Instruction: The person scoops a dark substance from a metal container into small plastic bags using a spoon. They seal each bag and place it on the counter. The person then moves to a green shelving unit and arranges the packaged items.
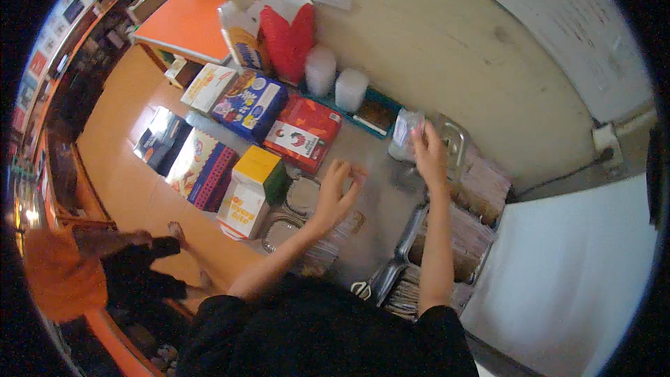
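My right hand (pixel 432 154) is at the wall side of a grey metal table (pixel 377 243), its fingers closed on a clear plastic item (pixel 408 124), perhaps a small tub or packet; blur hides its exact shape. Just beside it is a metal tray (pixel 454 139). My left hand (pixel 337 193) hovers over the middle of the table, thumb and fingers apart, with nothing clearly seen between them. Nearest to it are clear plastic clamshell containers (pixel 302 196) and some flat clear plastic packs (pixel 332 241). A red printed food box (pixel 303 133) lies farther away.
Beyond the left hand are a blue box (pixel 251 104) and a yellow-and-white carton (pixel 246 204). Stacked white tubs (pixel 352 89) stand by a teal tray (pixel 387 131). Scissors (pixel 361 289) lie near metal trays of paper stacks (pixel 453 241). Another person (pixel 68 275) is at left.
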The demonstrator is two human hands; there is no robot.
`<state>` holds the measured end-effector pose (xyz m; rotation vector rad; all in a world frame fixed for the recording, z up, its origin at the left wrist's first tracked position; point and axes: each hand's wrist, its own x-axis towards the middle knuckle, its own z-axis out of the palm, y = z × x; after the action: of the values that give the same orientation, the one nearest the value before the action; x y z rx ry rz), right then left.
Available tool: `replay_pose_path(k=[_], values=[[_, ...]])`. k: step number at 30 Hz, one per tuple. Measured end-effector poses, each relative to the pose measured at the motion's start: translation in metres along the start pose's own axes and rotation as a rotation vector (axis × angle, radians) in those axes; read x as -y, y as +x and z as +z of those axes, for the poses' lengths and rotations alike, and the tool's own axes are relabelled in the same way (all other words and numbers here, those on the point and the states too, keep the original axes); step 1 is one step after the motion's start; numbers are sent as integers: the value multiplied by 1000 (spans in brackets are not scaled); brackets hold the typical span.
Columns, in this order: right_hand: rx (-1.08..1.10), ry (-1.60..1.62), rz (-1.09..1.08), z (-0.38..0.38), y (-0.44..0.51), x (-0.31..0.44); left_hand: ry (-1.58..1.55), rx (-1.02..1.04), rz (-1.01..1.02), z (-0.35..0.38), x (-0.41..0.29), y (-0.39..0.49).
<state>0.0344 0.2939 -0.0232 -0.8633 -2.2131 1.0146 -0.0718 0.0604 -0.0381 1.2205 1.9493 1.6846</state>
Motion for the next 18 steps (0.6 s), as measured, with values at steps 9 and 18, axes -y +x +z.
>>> replay_pose_path(k=[9,18], values=[[477,-346,-213,55,169,-72,79,-81,-208,-38,5,-93],[-17,-1157,-605,80,162,-48,72,-67,-233,-58,7,-112]])
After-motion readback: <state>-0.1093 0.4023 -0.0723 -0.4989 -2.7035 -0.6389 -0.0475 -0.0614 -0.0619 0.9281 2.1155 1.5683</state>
